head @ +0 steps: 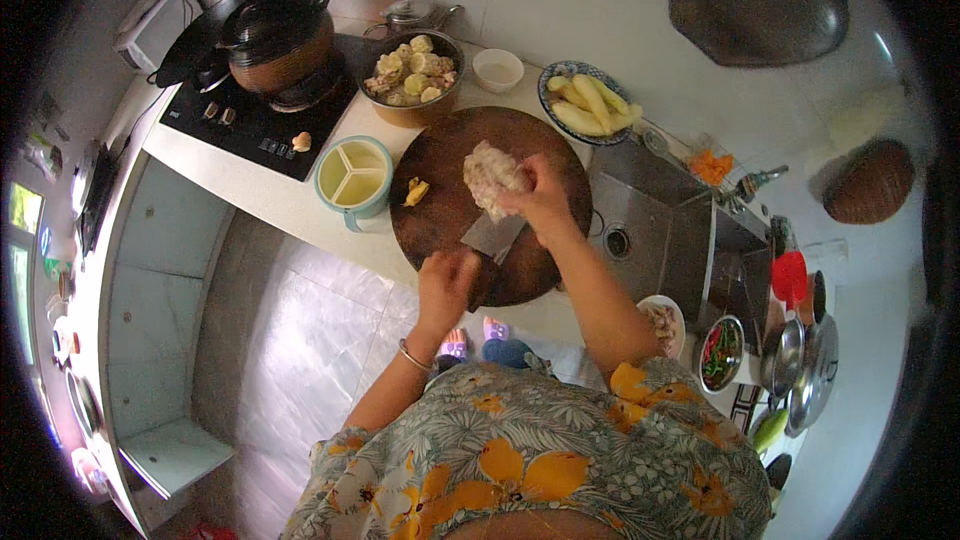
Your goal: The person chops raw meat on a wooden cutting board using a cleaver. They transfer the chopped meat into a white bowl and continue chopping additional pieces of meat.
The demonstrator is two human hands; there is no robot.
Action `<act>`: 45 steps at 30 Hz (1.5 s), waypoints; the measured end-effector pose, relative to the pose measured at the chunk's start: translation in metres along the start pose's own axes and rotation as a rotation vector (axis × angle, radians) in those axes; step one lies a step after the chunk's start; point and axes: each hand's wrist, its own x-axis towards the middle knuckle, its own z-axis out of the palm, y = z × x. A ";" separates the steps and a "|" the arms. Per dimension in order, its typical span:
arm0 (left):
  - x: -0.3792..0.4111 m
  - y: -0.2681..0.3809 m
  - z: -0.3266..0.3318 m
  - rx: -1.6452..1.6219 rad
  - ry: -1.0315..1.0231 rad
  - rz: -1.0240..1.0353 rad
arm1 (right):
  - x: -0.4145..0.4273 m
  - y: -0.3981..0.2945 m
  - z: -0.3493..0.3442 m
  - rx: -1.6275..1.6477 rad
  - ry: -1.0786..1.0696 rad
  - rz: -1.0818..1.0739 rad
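Note:
My right hand (541, 199) holds a pale, lumpy mass of what looks like raw meat (491, 174) above a round wooden chopping board (427, 240). Below it, a cleaver's wide metal blade (495, 236) lies over the board, its dark handle pointing towards me. My left hand (448, 277), with a bangle at the wrist, has curled fingers beside that handle at the near edge; blur hides whether they grip it. A small yellow piece, perhaps ginger (415, 192), rests at the board's left. Beside the board stands a divided container (354, 176) with a pale-blue rim.
Behind the board are a pot of corn and meat pieces (412, 112), a white bowl (498, 70) and a plate of peeled yellow-green vegetables (592, 105). A sink (637, 202) lies right, near a bowl of chillies (721, 354). A cooktop (255, 124) with a clay pot (281, 60) stands left.

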 end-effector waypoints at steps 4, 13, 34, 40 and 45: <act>0.016 0.014 -0.034 -1.576 -0.403 -0.615 | -0.063 -0.026 0.014 -0.508 -0.179 -0.490; -0.014 0.001 -0.051 -1.452 -0.022 -0.388 | -0.086 0.033 0.017 -0.648 -0.083 -0.047; 0.015 0.009 -0.004 -1.239 -0.243 -0.329 | -0.137 0.057 -0.107 0.353 -0.047 0.516; 0.049 0.027 0.033 -1.016 -0.323 -0.431 | -0.148 0.078 -0.127 0.003 -0.032 0.345; 0.088 0.037 0.047 -0.943 -0.422 -0.404 | -0.145 0.074 -0.118 -0.692 -0.003 0.108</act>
